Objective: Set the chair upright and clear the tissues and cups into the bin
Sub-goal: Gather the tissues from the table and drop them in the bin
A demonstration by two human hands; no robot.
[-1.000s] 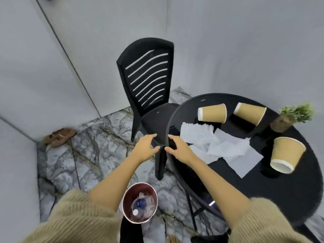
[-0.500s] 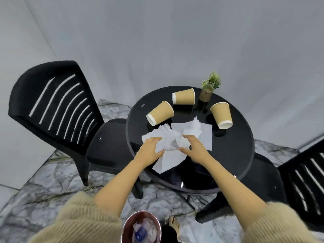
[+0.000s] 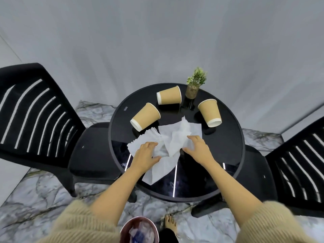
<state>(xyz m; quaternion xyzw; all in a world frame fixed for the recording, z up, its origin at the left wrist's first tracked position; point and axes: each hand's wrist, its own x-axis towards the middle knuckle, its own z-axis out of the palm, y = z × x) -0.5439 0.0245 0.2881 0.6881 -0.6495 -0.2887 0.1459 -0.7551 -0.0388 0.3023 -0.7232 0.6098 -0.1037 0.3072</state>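
Seen from above, a person in a fuzzy beige sweater reached both bare forearms over a small round black table (image 3: 228,151). Three brown paper cups with white rims lay tipped on their sides on its far half: one at the left (image 3: 145,116), one at the back (image 3: 169,95), one at the right (image 3: 210,113). One little potted plant (image 3: 194,85) stood upright between the back and right cups. A loose heap of white tissues (image 3: 168,142) covered the middle of the tabletop, one sheet trailing towards the near edge; the separate sheets overlapped too much to count.

The left hand (image 3: 146,154) lay palm down on the left side of the heap, fingers curled into the paper. The right hand (image 3: 198,148) pressed on the right side, fingers spread and bent over the bunched tissue. Neither had lifted anything clear of the table.

Two black slatted plastic chairs stood upright, one at the left (image 3: 35,109) and one at the right (image 3: 298,165), seats tucked partly under the table. One round reddish-brown bin (image 3: 139,230) sat on the floor at the bottom edge, near the person's bare foot (image 3: 170,223), with crumpled rubbish inside.

The floor was grey-veined marble tile and the walls were plain pale grey.
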